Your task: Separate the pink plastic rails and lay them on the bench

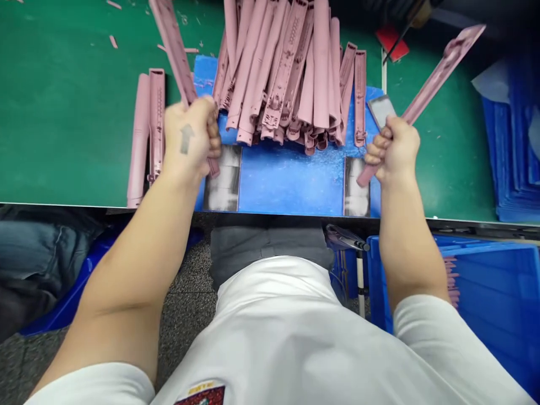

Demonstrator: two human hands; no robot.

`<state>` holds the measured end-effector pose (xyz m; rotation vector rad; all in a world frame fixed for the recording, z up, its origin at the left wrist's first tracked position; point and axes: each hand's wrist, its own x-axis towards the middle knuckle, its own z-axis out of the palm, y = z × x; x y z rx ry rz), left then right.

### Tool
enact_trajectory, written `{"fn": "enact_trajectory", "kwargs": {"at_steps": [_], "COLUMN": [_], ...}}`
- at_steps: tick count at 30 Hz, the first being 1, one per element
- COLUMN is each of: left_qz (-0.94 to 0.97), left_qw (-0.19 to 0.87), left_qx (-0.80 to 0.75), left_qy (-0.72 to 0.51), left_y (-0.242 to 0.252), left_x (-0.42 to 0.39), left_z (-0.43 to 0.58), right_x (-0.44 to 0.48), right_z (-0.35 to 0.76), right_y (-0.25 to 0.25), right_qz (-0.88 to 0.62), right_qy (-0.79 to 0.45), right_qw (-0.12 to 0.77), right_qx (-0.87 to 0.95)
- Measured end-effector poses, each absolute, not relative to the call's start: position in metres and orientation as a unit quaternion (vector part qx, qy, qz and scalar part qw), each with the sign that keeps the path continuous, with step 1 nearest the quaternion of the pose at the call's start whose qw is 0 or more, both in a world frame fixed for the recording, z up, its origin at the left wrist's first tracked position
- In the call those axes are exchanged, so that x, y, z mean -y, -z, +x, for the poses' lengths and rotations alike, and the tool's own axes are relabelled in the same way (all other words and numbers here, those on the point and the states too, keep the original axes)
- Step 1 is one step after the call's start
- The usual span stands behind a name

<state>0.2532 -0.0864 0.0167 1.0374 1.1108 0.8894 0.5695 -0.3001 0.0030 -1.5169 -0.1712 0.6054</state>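
Note:
My left hand (192, 135) is closed in a fist around a long pink plastic strip (171, 45) that slants up and to the left. My right hand (394, 149) grips a second pink strip (439, 73) slanting up to the right, together with a small flat blade-like tool (379, 109) above its fingers. Between the hands a heap of the same pink strips (291, 73) lies on a blue mat (291, 180) on the green table (63, 112).
Two pink strips (147, 129) lie side by side left of my left hand. Blue crates stand at the right (510, 140) and below the table edge (493, 287). A red object (392, 42) lies behind. Pink scraps dot the table.

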Motion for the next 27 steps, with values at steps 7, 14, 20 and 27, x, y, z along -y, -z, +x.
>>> {"fn": "enact_trajectory", "kwargs": {"at_steps": [7,14,20,27], "left_qz": [0.441,0.457,0.465,0.573], "left_qw": [0.623,0.612,0.586,0.494], "left_qx": [-0.436,-0.430,-0.364,-0.317], "left_qy": [-0.477,-0.481,-0.555,-0.573], "left_y": [-0.020,-0.013,0.003,0.015], "left_x": [0.096,0.087,0.083,0.194], "left_z": [0.250,0.264,0.256,0.155], "right_x": [0.318,0.300,0.299,0.416], "right_z": [0.567,0.581,0.562,0.451], "right_y": [0.002,0.006,0.000,-0.009], "right_qz": [-0.648,-0.673,-0.631,-0.655], "right_qy": [-0.181,-0.252,-0.104,-0.010], "right_qw": [0.728,0.690,0.746,0.709], "right_qx": [0.134,0.085,0.182,0.260]}}
